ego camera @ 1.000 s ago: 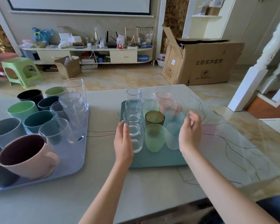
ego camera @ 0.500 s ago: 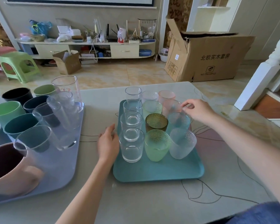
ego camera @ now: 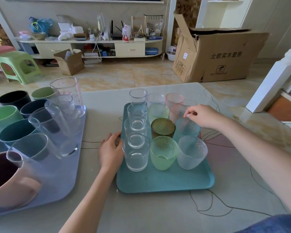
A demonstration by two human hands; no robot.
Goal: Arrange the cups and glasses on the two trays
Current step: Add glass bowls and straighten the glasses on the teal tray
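— While the left hand (ego camera: 110, 149) lies flat, fingers loosely spread against the teal tray's (ego camera: 165, 182) left rim, where is the right?
— Farther back: right hand (ego camera: 204, 116), fingertips pinching the pink glass's (ego camera: 176, 111) rim. Lilac tray (ego camera: 57, 174) holds the cups, left.

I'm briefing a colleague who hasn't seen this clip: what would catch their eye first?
The teal tray at centre, packed with three neat rows of clear and coloured glasses. The right hand reaches over its far right corner while the left hand steadies its left edge. At left, a lavender tray holds mugs and tall glasses.
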